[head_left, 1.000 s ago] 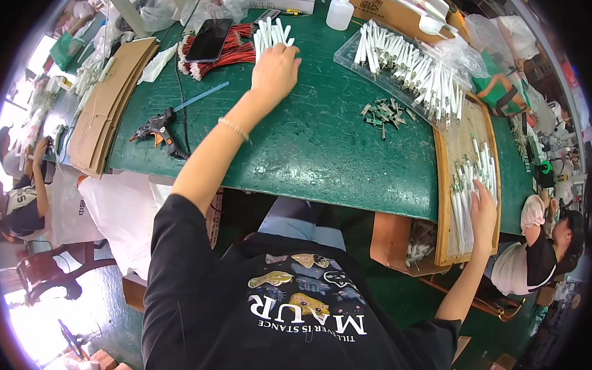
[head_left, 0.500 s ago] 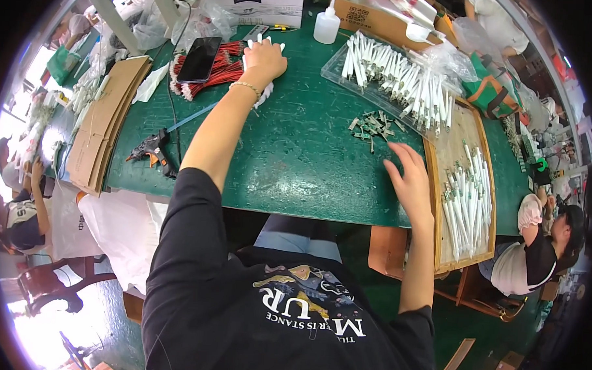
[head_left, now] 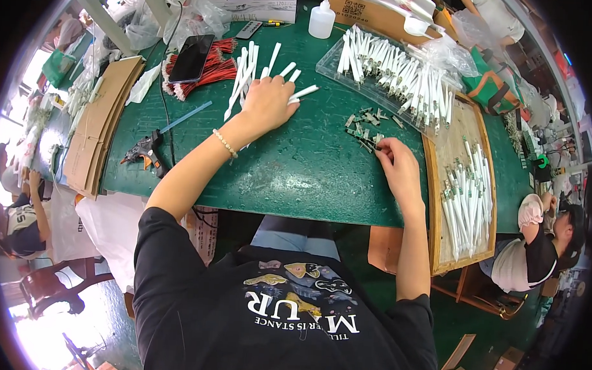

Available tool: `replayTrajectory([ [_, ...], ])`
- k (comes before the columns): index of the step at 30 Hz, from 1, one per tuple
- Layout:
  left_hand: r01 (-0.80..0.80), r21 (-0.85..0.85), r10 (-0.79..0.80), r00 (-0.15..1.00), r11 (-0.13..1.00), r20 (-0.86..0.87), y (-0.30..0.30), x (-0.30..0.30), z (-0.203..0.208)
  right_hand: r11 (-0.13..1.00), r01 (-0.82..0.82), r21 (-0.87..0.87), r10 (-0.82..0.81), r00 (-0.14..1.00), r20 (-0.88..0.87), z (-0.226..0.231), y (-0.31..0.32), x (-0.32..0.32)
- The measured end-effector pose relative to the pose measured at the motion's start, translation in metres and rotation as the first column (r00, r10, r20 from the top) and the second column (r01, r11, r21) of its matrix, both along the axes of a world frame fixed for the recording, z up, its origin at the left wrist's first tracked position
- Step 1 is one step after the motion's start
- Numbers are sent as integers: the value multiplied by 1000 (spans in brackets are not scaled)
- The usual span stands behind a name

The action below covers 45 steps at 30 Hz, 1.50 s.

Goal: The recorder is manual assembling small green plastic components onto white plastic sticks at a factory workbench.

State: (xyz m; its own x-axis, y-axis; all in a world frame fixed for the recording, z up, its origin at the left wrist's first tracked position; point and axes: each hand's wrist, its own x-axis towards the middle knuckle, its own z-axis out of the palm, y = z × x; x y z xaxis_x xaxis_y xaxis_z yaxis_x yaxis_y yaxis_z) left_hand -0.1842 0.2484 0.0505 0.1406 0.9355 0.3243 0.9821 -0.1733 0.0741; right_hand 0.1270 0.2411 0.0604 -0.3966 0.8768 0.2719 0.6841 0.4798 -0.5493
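If our left hand (head_left: 269,106) slides, the white sticks (head_left: 274,59) fanned loosely under it could roll apart across the bench (head_left: 290,172); they look slim, straight and smooth. We cannot tell whether it grips any. Our right hand (head_left: 398,166) bends at the jumbled metal pieces (head_left: 358,130), which could snag; its hold is unclear.

1 wide fisheye view, from the left of 2 head-worn cameras set side by side, looks steeply down and forward over the counter (head_left: 296,169). the wearer's black shirt (head_left: 187,312) fills the lower middle, close to the lens; the left hand (head_left: 267,104) and right hand (head_left: 401,169) show farther off, above it. the view also takes in floor (head_left: 117,299) to either side, straight edges bending toward its rim.
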Motion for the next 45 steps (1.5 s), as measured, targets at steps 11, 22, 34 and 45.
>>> replayTrajectory([
  [11, 159, 186, -141, 984, 970, -106, -21, 11, 3, 986, -17, 164, 3, 997, 82, -2, -21, 4],
  [22, 130, -26, -97, 845, 991, 525, -43, 16, 42, 938, -20, -346, -162, 858, -487, -4, -43, 6],
  [34, 359, -82, -32, 300, 930, 954, -112, 82, 45, 661, -470, -584, -273, 575, -772, 12, -84, -28],
  [45, 511, -251, 419, -245, 822, 874, -143, 97, 16, 750, -480, -455, -153, 543, -825, 12, -112, -37],
])
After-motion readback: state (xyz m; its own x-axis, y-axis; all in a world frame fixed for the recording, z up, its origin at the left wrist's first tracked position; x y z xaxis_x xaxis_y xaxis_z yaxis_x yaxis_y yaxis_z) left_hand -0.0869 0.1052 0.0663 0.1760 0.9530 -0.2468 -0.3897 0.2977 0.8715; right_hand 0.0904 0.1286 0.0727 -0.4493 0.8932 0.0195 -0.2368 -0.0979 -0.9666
